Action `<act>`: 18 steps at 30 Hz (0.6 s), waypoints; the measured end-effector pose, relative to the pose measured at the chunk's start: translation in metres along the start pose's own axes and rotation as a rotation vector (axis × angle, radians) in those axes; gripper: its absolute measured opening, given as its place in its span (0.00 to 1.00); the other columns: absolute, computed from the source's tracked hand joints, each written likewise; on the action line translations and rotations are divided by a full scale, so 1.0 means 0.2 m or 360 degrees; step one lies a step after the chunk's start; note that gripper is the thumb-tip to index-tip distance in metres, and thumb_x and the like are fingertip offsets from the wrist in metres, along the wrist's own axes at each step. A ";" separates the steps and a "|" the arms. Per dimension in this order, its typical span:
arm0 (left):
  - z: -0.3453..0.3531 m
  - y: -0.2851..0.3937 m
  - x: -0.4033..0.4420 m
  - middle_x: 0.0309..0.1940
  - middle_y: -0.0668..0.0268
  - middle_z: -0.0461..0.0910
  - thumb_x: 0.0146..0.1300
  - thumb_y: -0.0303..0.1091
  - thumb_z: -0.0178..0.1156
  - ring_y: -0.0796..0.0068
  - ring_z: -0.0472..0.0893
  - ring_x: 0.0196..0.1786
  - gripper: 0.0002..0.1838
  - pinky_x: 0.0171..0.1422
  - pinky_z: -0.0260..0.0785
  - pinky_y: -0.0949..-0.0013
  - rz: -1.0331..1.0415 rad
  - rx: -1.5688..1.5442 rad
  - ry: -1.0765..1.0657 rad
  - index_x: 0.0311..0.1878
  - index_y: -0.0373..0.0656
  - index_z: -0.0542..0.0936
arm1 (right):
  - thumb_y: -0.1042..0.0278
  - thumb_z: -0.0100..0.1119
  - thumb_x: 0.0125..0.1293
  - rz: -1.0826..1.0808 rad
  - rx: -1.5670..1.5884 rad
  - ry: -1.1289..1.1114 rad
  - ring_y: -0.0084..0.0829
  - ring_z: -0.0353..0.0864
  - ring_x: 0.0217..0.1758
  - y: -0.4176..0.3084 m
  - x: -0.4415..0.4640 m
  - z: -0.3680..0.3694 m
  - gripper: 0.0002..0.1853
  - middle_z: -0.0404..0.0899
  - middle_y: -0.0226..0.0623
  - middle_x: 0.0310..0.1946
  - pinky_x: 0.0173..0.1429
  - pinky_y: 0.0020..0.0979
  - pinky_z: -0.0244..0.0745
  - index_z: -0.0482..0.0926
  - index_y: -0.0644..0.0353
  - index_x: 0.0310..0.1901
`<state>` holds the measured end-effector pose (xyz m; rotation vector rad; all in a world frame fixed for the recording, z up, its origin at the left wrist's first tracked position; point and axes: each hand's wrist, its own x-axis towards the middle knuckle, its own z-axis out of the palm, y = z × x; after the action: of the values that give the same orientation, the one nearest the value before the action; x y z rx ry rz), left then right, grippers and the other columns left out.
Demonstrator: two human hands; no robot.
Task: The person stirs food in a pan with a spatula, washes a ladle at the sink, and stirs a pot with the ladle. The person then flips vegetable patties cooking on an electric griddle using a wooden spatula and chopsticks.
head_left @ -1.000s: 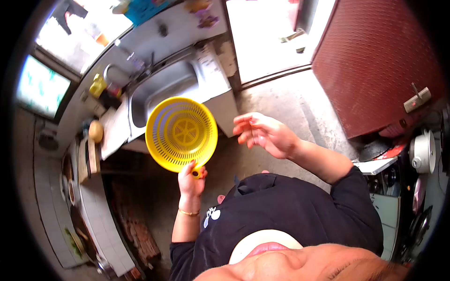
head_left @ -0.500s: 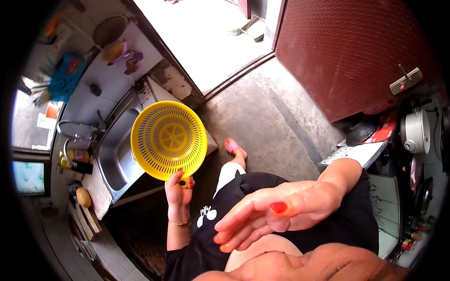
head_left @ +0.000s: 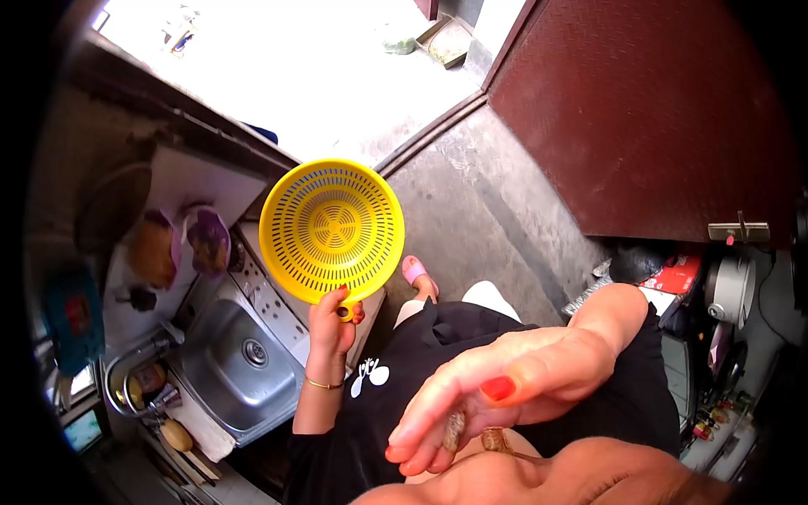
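My left hand (head_left: 334, 326) grips the rim-side handle of a yellow colander (head_left: 332, 231), fingers wrapped around it. The colander is held out over the floor, beside the sink, its slotted inside facing me; I see nothing in it. Close to the camera, my right hand (head_left: 513, 383) is raised in front of my chest, fingers stretched and slightly curved, thumb apart. Just below its palm show two small brown pieces (head_left: 497, 440) whose kind I cannot make out; whether they touch the hand I cannot tell.
A steel sink (head_left: 227, 362) with a curved faucet (head_left: 126, 370) lies at the left. Purple-edged bags (head_left: 208, 240) hang on the wall above it. Ahead is a bright open doorway with a dark red door (head_left: 648, 118). A white rice cooker (head_left: 728, 290) stands at the right.
The view has turned, bringing more of the sink into sight. The colander and my left hand sit slightly higher and further right. Small brown pieces now show below my right palm.
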<state>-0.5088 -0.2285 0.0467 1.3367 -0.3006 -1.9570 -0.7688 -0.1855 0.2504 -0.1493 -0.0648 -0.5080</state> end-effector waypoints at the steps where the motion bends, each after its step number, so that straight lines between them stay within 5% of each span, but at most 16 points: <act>1: 0.03 0.06 0.05 0.30 0.59 0.75 0.59 0.27 0.52 0.68 0.72 0.20 0.10 0.21 0.61 0.70 -0.0016 -0.0005 -0.0006 0.43 0.35 0.71 | 0.57 0.35 0.73 -0.0002 -0.0004 0.0000 0.37 0.57 0.70 -0.09 0.05 0.00 0.30 0.55 0.52 0.67 0.73 0.39 0.47 0.51 0.76 0.66; 6: 0.23 0.24 0.25 0.30 0.57 0.76 0.59 0.27 0.51 0.68 0.73 0.19 0.10 0.20 0.62 0.69 -0.0013 -0.0037 -0.0050 0.43 0.33 0.71 | 0.55 0.36 0.73 -0.0023 -0.0161 0.0000 0.29 0.61 0.66 -0.41 0.13 -0.03 0.26 0.65 0.42 0.60 0.68 0.33 0.54 0.60 0.65 0.64; 9: 0.32 0.32 0.40 0.30 0.57 0.76 0.60 0.27 0.51 0.68 0.72 0.19 0.10 0.20 0.62 0.69 0.0018 -0.0074 -0.0036 0.43 0.32 0.71 | 0.56 0.36 0.73 -0.0070 -0.0264 -0.0038 0.28 0.63 0.65 -0.65 0.15 -0.08 0.26 0.66 0.41 0.59 0.67 0.32 0.55 0.60 0.67 0.64; 12: 0.44 0.43 0.57 0.29 0.57 0.76 0.60 0.26 0.51 0.68 0.72 0.19 0.10 0.20 0.62 0.69 0.0090 -0.0069 0.0001 0.44 0.32 0.71 | 0.60 0.38 0.71 0.0090 -0.0141 0.0048 0.39 0.60 0.68 -0.94 0.12 -0.15 0.28 0.57 0.55 0.64 0.68 0.38 0.56 0.56 0.79 0.63; 18: 0.71 0.61 0.94 0.29 0.55 0.76 0.60 0.26 0.49 0.66 0.72 0.19 0.11 0.20 0.62 0.68 0.0237 -0.0133 0.0230 0.44 0.31 0.70 | 0.56 0.43 0.70 -0.0079 -0.0314 0.0276 0.38 0.75 0.50 -1.72 0.06 -0.46 0.25 0.67 0.55 0.54 0.49 0.32 0.73 0.68 0.75 0.52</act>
<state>-0.6156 -0.4718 0.0425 1.3540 -0.2390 -1.7223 -0.9249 -0.5035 0.2035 -0.2963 0.1518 -0.5747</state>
